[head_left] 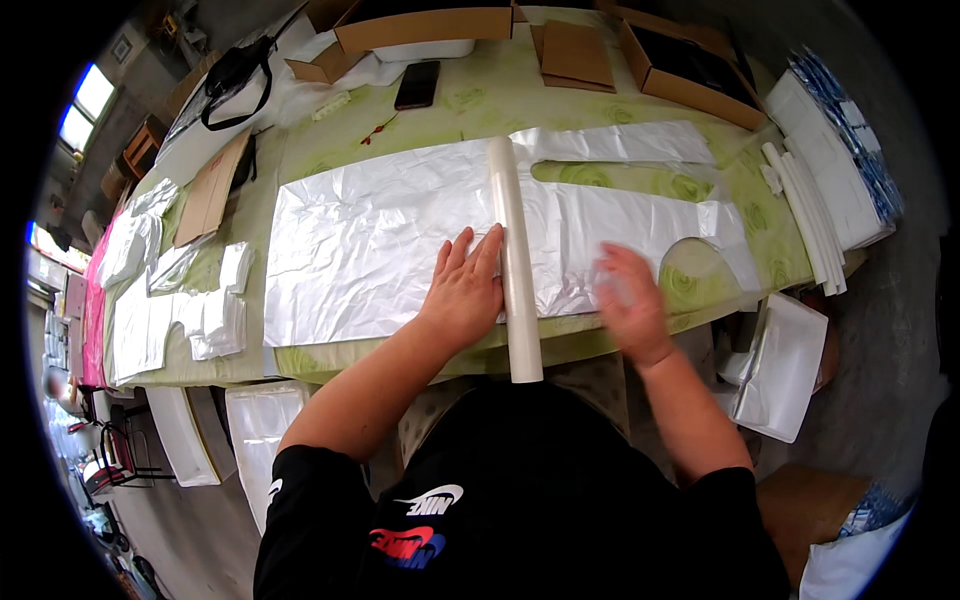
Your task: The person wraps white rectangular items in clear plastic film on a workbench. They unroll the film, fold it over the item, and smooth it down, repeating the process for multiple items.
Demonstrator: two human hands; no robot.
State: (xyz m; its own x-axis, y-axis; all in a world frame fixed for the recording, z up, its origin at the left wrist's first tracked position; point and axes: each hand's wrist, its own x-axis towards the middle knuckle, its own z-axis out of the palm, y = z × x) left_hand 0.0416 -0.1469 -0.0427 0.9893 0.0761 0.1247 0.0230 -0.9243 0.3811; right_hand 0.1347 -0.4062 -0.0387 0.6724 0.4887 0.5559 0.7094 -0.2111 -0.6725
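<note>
A thin white plastic sheet [370, 250] lies spread over the table, with a long cut-out and a rounded loop at its right end. Across its middle rests a pale tube [515, 270], its near end jutting past the table edge. My left hand [463, 288] presses flat on the sheet just left of the tube, fingers stretched, fingertips against or close to the tube's side. My right hand [630, 305] is over the sheet's right part, near the loop. Motion smears its fingers, and whether it holds anything cannot be made out.
Folded white plastic pieces [215, 320] lie at the left, by a cardboard piece [213, 190]. A phone [417, 86], a black bag [238, 82] and cardboard boxes [690, 70] stand at the back. White tubes [803, 215] lie at the right edge; a white bin [783, 367] stands below.
</note>
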